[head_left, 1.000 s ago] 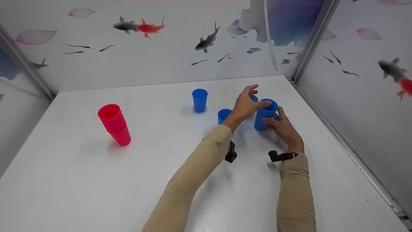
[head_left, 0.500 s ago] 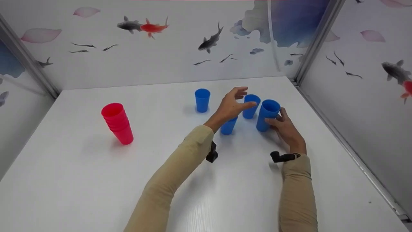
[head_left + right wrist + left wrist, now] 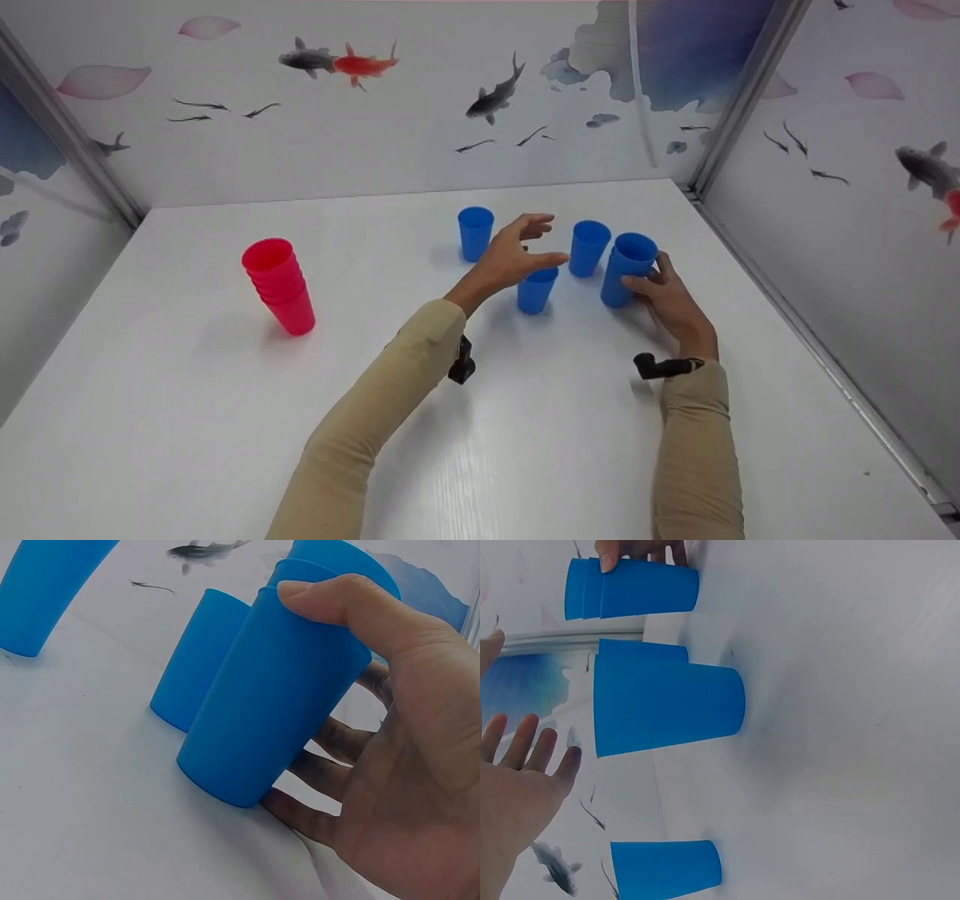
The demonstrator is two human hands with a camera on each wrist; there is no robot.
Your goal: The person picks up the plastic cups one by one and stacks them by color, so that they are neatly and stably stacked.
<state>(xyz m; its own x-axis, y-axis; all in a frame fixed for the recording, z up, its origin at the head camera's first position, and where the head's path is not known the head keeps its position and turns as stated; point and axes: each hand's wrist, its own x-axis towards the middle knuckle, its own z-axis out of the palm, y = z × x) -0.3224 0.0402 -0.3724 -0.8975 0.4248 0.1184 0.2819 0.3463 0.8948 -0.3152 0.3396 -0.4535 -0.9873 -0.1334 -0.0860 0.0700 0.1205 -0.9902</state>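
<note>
My right hand point(image 3: 671, 307) grips a stack of nested blue cups point(image 3: 626, 274) standing on the table, thumb on the near side and fingers round the other, as the right wrist view also shows. Three rims show on that stack point(image 3: 630, 589) in the left wrist view. Above a single blue cup point(image 3: 535, 291) hovers my left hand point(image 3: 506, 259), its fingers spread and holding nothing. Just left of the stack is another single blue cup point(image 3: 589, 247). One more blue cup point(image 3: 475, 232) stands farther back, beyond the left hand, which partly overlaps it.
At the left a stack of several red cups point(image 3: 281, 285) stands upright on the white table point(image 3: 187, 420). Patterned wall panels point(image 3: 360, 135) close off the back and both sides. Black wrist cameras point(image 3: 463, 360) are strapped on both arms.
My left hand has drawn away from the stack, moving left and slightly down, uncovering the cup beside the stack. The right hand keeps its grip and has hardly moved.
</note>
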